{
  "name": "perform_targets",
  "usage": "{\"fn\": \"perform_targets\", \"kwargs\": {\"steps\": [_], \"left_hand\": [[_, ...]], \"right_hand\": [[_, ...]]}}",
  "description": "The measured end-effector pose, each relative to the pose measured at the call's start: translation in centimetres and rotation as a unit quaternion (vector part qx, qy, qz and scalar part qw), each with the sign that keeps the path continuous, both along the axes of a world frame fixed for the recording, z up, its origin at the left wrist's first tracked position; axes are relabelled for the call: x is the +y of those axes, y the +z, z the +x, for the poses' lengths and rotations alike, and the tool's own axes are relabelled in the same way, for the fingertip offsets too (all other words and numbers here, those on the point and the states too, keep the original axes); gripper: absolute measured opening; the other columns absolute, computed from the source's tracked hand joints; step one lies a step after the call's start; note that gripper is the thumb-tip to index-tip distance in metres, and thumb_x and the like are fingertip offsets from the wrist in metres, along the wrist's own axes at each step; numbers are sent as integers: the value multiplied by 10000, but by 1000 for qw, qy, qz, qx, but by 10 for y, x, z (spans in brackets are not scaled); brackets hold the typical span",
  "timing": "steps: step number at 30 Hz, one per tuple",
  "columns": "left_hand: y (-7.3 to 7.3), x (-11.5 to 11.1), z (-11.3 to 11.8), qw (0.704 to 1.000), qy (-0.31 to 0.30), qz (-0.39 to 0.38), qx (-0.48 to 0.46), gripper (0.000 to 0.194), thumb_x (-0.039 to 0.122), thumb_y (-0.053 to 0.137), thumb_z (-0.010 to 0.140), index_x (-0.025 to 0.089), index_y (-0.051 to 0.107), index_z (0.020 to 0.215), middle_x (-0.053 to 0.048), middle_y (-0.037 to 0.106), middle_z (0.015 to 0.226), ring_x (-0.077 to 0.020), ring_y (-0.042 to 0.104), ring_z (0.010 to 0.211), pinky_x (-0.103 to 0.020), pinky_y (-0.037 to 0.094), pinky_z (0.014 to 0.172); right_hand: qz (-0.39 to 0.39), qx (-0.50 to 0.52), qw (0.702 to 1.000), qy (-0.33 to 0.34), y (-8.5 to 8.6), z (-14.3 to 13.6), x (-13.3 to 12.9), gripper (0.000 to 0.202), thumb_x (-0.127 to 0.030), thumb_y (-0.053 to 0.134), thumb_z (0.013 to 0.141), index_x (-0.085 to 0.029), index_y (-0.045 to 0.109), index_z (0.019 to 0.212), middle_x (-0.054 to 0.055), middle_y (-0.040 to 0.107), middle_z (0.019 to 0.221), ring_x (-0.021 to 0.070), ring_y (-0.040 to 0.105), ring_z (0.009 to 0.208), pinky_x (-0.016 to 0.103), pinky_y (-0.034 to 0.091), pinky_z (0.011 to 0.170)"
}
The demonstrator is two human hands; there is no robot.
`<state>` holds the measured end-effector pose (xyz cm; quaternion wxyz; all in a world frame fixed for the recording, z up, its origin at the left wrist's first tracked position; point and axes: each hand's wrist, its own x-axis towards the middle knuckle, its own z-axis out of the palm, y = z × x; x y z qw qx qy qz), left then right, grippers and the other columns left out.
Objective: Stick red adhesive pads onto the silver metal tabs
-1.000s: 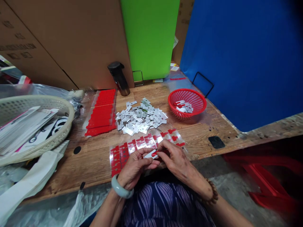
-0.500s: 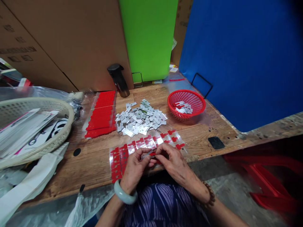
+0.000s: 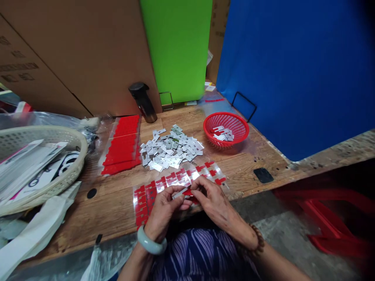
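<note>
Between finger and thumb, my left hand [image 3: 160, 208] holds a small silver-grey metal plate [image 3: 179, 192] over the table's front edge. My right hand [image 3: 216, 201] pinches a small red sticker [image 3: 188, 192] at the plate's right end; the fingertips partly hide where they meet. Beneath and behind both hands lies a clear sheet of red T-shaped stickers [image 3: 141, 197], partly covered by them. Just beyond it is a loose pile of metal plates [image 3: 172, 150]. A red plastic basket [image 3: 241, 134] at the right holds several plates, some with red on them.
Overlapping red sticker sheets [image 3: 121, 146] lie left of the pile. A dark bottle [image 3: 144, 103] stands behind. The cream basket [image 3: 83, 150] at far left holds printed pieces. Green [image 3: 178, 50] and blue boards [image 3: 287, 78] rise at the back. A red stool [image 3: 328, 218] is on the floor.
The view has shifted slightly, so the table things sit a little further left. Both hands stay together at the plate; more of the red sticker shows between the fingers now.
</note>
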<state>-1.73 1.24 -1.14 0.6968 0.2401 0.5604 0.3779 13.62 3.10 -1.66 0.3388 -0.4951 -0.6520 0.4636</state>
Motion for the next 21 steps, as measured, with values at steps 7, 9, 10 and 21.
{"fn": "perform_targets", "kwargs": {"steps": [7, 9, 10, 21], "left_hand": [[3, 2, 0, 999, -10, -29, -14, 307, 116, 636, 745, 93, 528, 1032, -90, 714, 675, -115, 668, 575, -178, 509, 571], [4, 2, 1, 999, -11, -29, -15, 298, 113, 634, 747, 90, 531, 1025, -92, 714, 678, -112, 667, 573, -174, 509, 570], [5, 2, 1, 999, -9, -29, -15, 297, 110, 635, 745, 89, 532, 1022, -93, 715, 680, -112, 667, 572, -173, 508, 569], [1, 1, 0, 1000, 2, -29, 0, 315, 122, 645, 737, 97, 522, 1026, -102, 719, 679, -119, 668, 566, -192, 516, 582]], "right_hand": [[30, -43, 999, 3, 3, 1, 2, 126, -103, 425, 845, -189, 476, 767, -23, 508, 718, 113, 471, 666, 237, 348, 622], [37, -48, 998, 4, 2, 1, 3, 126, -99, 426, 843, -189, 470, 766, -21, 511, 728, 114, 473, 675, 240, 349, 629], [40, -51, 998, 3, 2, 0, 3, 125, -97, 430, 839, -189, 467, 764, -21, 511, 731, 115, 474, 680, 241, 349, 631], [90, -73, 993, 2, -8, -3, 1, 121, -89, 424, 839, -191, 466, 791, -15, 515, 766, 121, 483, 723, 248, 360, 665]]}}
